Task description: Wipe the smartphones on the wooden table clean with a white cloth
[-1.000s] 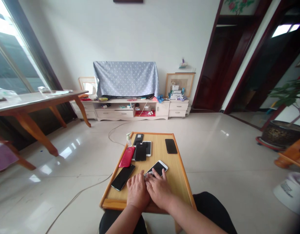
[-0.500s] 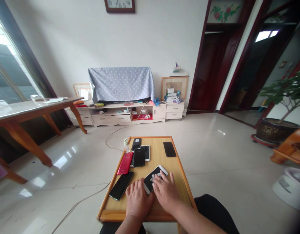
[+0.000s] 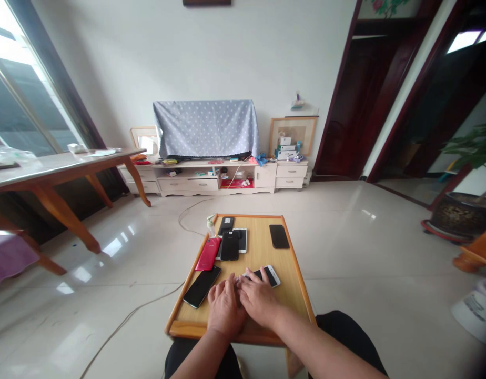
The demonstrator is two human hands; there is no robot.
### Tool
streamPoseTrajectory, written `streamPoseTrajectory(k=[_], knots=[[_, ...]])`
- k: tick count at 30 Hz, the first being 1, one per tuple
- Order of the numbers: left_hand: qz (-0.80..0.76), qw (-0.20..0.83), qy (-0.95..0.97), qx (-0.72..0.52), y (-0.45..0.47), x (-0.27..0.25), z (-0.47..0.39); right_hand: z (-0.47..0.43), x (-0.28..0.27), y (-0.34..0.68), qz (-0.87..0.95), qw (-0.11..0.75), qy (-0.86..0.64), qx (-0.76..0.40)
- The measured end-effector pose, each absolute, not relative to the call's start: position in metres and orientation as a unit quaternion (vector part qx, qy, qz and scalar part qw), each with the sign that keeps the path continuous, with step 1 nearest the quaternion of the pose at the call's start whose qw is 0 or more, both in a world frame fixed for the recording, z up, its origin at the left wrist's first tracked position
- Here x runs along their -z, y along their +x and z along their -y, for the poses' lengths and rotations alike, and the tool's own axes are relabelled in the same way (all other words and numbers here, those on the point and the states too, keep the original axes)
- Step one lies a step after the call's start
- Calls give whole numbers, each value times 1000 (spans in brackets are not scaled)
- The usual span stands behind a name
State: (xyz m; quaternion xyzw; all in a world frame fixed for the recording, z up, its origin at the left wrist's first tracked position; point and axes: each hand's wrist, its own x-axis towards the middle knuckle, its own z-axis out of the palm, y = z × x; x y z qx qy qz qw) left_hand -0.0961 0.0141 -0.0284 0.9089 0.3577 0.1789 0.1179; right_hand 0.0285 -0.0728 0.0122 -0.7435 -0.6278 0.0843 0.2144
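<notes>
A white-framed smartphone [image 3: 272, 276] lies tilted on the small wooden table [image 3: 262, 239], its left end covered by my hands. My right hand [image 3: 259, 299] rests over it, fingertips closed round a small crumpled greyish piece [image 3: 238, 281], mostly hidden. Against those fingertips, my left hand [image 3: 226, 306] is closed, and what its fingers grip is hidden. Left of my left hand lies a black phone [image 3: 202, 287]. A red phone [image 3: 209, 253] lies beyond that, beside a black phone [image 3: 230, 246] resting over a white one [image 3: 243, 240].
At the table's far left corner stand a pump bottle [image 3: 211, 226] and another dark phone [image 3: 226, 225]. One more black phone [image 3: 279, 237] lies at the far right. A raised wooden rim [image 3: 300, 271] edges the table. A cable [image 3: 136, 310] runs along the floor at left.
My hands have come together at the phone's left end. The phone appears turned flatter and shifted slightly right. The crumpled piece is now mostly hidden between my fingers. The camera view has shifted.
</notes>
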Motion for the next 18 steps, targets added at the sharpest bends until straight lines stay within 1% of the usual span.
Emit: streamPoseTrajectory(k=[4,7,14,18], knots=[[-362,121,909,-168,-96,29,-16,95,-5,27,642,235,-726,-79],[-352,137,913,-156,-95,27,-17,105,-2,29,641,235,-726,-76],[-368,157,904,-149,-93,16,-11,76,-2,46,580,227,-780,-61],[-364,152,907,-149,-94,16,-11,88,3,49,591,236,-770,-57]])
